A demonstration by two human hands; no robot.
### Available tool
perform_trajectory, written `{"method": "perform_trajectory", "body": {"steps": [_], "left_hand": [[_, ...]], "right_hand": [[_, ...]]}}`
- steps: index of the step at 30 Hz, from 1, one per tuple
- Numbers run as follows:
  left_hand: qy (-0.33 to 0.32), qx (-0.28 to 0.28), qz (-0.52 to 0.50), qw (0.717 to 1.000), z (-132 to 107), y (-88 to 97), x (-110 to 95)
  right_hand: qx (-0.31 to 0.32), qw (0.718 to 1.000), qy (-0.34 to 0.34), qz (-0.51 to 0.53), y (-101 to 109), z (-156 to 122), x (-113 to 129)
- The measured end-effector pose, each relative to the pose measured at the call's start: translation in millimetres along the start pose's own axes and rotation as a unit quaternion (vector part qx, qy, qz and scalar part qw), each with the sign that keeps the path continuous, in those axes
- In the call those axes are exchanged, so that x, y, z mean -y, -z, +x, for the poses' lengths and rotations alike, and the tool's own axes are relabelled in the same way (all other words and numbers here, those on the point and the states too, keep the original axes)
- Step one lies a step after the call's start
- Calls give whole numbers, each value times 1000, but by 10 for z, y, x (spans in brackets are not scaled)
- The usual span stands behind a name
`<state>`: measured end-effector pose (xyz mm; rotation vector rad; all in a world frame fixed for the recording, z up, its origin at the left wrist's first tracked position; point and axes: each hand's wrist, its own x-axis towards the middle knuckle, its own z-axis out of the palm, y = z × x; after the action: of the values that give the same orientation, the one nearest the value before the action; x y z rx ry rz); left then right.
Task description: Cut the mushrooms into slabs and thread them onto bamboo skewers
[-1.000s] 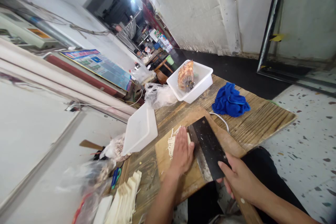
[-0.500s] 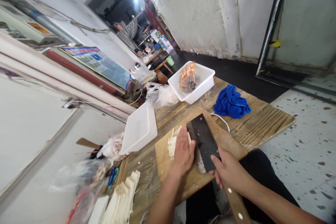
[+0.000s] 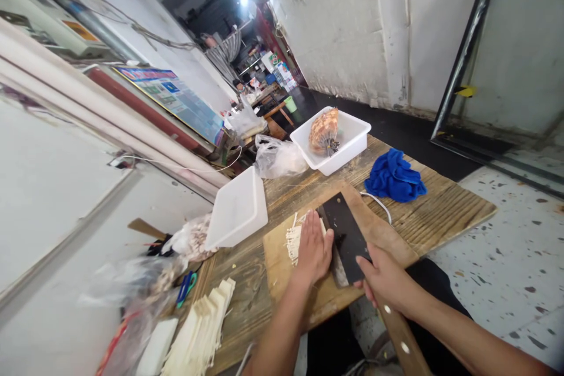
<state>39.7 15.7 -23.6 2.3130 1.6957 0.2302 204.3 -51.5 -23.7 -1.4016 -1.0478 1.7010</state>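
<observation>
My right hand (image 3: 385, 279) grips a cleaver (image 3: 343, 232) with a dark, broad blade and a riveted wooden handle. The blade rests along the wooden cutting board (image 3: 282, 289), just right of my left hand (image 3: 315, 248). That hand lies flat with its fingers stretched out over a bundle of thin pale strips (image 3: 292, 241), which look like shredded tofu skin. Part of the bundle is hidden beneath my palm and fingers. At the lower left lies a stack of longer pale folded sheets (image 3: 203, 326), away from both hands.
A white tub (image 3: 359, 150) holding a bagged orange-brown item stands at the far side of the wooden table (image 3: 449, 202). A blue cloth (image 3: 394, 176) lies right of it. Another white tub (image 3: 240, 208), plastic bags (image 3: 279, 155) and blue-green scissors (image 3: 187, 289) are on the left.
The camera view has shifted slightly, moving the background right. My hands and the cleaver keep nearly the same places on the board.
</observation>
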Motion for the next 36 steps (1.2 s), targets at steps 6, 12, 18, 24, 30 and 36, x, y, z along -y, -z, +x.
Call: {"method": "perform_trajectory", "body": {"steps": [6, 12, 18, 24, 30, 36], "left_hand": [[21, 10, -23, 999, 20, 25, -13], [22, 16, -23, 999, 15, 44, -32], [21, 23, -57, 998, -21, 118, -58], [3, -17, -112, 994, -101, 210, -102], [-7, -84, -166, 983, -129, 352, -125], [14, -106, -222, 969, -151, 412, -102]], "right_hand": [[-4, 1000, 2, 1, -62, 78, 48], [1, 1000, -15, -15, -93, -22, 12], [-26, 999, 4, -45, -291, 252, 182], [-25, 994, 59, -91, -299, -81, 170], [-35, 974, 131, -183, -313, -218, 583], [-42, 962, 165, -213, -395, -303, 803]]}}
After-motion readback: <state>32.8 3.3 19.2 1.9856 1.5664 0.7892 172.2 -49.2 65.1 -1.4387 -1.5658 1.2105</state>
